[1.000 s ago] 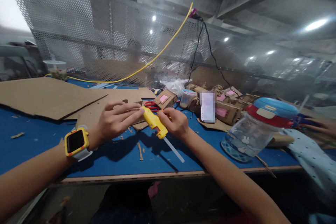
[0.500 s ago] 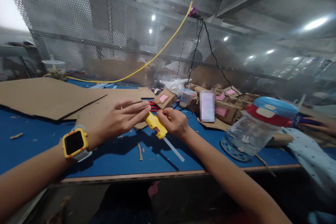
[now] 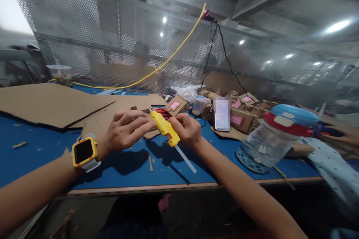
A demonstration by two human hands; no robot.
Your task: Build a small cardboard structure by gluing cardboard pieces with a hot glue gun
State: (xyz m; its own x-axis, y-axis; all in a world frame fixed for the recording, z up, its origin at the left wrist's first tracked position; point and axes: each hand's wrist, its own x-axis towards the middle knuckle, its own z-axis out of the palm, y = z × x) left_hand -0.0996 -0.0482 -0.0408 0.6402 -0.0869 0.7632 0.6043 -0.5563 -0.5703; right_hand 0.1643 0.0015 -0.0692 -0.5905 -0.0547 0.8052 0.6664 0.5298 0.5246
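Note:
My right hand is wrapped round a yellow hot glue gun above the blue tabletop. The gun's metal nozzle points up and to the left, and a whitish glue stick sticks out of its back end. Left of the gun, my left hand hovers palm down, fingers stretched towards the gun's front. Its thumb is hidden. Beyond these fingers a small dark brown scrap shows near the nozzle; I cannot tell whether the hand touches it. A yellow watch is on my left wrist.
Large cardboard sheets cover the left. Behind the gun stand a cardboard piece with a pink patch and a plastic cup. A water bottle stands right, near another person's hand. A yellow cable hangs across the mesh.
My left hand has drawn back to the left, uncovering the glue gun's nozzle. My right hand still holds the gun in nearly the same place.

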